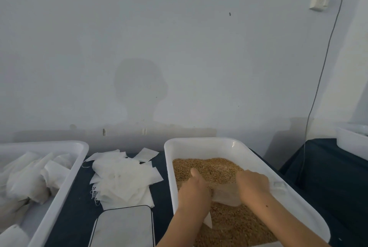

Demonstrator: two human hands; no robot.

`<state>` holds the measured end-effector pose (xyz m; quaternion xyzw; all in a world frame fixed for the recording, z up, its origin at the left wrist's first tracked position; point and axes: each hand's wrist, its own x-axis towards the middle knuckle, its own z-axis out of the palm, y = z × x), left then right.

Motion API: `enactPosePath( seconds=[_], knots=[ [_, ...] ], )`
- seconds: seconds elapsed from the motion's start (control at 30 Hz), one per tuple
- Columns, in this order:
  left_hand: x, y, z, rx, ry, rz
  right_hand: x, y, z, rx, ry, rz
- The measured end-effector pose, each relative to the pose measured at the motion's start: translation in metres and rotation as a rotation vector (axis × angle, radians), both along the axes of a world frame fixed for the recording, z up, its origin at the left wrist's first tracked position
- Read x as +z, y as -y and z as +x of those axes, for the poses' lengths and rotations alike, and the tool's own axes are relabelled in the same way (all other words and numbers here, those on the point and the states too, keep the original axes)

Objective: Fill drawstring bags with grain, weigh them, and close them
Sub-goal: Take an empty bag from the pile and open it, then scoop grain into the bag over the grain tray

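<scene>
A white tub (201,144) on the right holds brown grain (211,167). Both my hands are inside it, over the grain. My left hand (194,189) grips one side of a thin white drawstring bag (225,193), thumb up. My right hand (253,186) holds the bag's other side, and a clear scoop handle (279,186) shows just right of that hand. The bag's mouth lies between the hands against the grain. A pile of empty white bags (121,179) lies on the dark table. A white scale platform (123,226) sits in front of that pile.
A second white tub (65,185) at the left holds filled white bags (27,179). Another white container (352,141) stands at the far right on a dark cloth. A cable (318,79) hangs down the wall from a socket.
</scene>
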<state>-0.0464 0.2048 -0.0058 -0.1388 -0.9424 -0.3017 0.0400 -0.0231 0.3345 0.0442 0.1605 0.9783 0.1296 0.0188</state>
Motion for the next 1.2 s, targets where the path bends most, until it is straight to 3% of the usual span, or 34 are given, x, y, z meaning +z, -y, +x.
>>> enactPosePath(
  seconds=[0.2, 0.43, 0.63, 0.87, 1.2],
  knots=[
    [0.005, 0.001, 0.001, 0.024, -0.067, 0.062, -0.019, 0.009, -0.019, 0.054, 0.009, -0.129],
    [0.001, 0.005, -0.005, -0.005, -0.194, 0.003, -0.030, -0.019, -0.017, 0.092, -0.074, -0.526],
    [-0.002, 0.007, -0.009, -0.095, -0.270, 0.045, 0.008, -0.053, 0.005, 0.082, -0.126, -0.572],
    [-0.003, 0.003, -0.012, -0.220, -0.300, 0.023, 0.070, -0.068, 0.035, 0.166, 0.031, -0.450],
    [-0.005, 0.002, -0.007, -0.397, -0.379, 0.014, 0.088, -0.053, 0.026, 0.186, 0.175, -0.183]
  ],
)
